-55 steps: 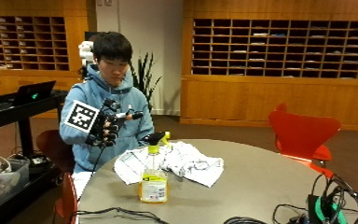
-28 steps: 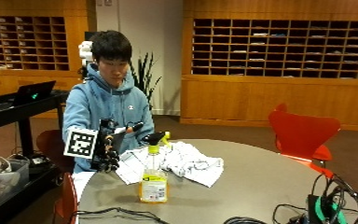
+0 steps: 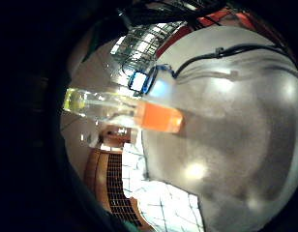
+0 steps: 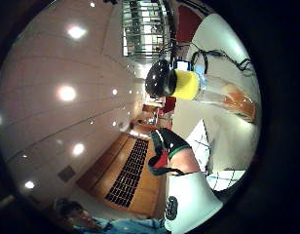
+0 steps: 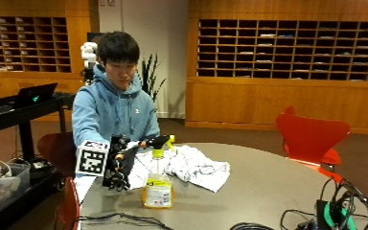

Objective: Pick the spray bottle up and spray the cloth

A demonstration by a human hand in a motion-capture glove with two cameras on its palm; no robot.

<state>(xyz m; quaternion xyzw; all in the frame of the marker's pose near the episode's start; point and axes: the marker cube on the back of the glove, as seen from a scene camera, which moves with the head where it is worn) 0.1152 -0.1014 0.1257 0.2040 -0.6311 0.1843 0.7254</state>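
Outside view: the spray bottle (image 5: 157,184) stands upright on the round tabletop (image 5: 267,187) near the person's edge, clear-bodied with a yellow label and yellow liquid low down, its yellow-and-black trigger head at the top. The white cloth (image 5: 187,165) lies crumpled just behind it, toward the person. The gloved right hand (image 5: 121,163) hovers just beside the bottle at neck height, not touching it as far as can be seen; its fingers hang relaxed and apart, holding nothing. To do the reach well, the hand should probably close round the narrow neck below the trigger, coming in level so the tall bottle is not tipped over. Cables (image 5: 299,218) lie at the far near-edge, well apart, and the bare stretch of tabletop beyond the cloth gives room to lift and aim.

Little-finger-side palm view: the bottle (image 3: 125,110) lies across the picture, close to the palm, with the cloth (image 3: 158,198) beside it on the grey tabletop (image 3: 236,145).

Thumb-side palm view: the bottle's yellow collar and black nozzle (image 4: 177,83) face the palm, with a glove-tipped finger (image 4: 172,146) apart from the bottle, so the grasp looks not yet made.
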